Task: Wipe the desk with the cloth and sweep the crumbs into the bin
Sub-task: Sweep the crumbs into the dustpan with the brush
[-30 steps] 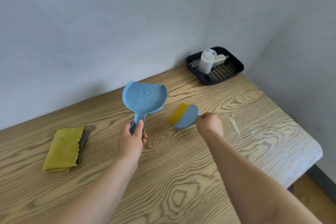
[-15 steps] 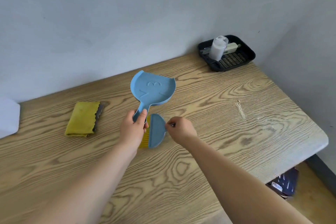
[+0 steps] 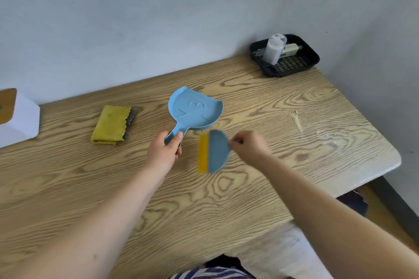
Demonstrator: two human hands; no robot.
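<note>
Dustpan [image 3: 195,113] and brush [image 3: 213,151] are being carried as a pair, one per hand, which suits a sweep of the crumbs [image 3: 297,121] lying in a thin line on the desk [image 3: 249,95], well beyond the right hand's knuckles toward the far right edge. The left hand [image 3: 163,151] is gripping the dustpan's handle, fingers wrapped beneath and thumb lying along the top, so the blue pan is tilting up and away from the fingertips with its open lip ready to be lowered. The right hand [image 3: 248,145] is pinching the small handle of the brush between curled fingers, the blue half-round body and yellow bristle strip hanging just off its fingertips on the side nearer the left hand; the brush is blurring, so it is probably moving. The cloth [image 3: 112,125] is lying folded on the desk, well outside the left hand and untouched, so the wiping is likely waiting its turn; no bin is showing. Compared with half a second ago, the brush is no longer tucked against the left hand's fingers under the pan handle: the right hand is drawing it away, toward the crumbs.
</note>
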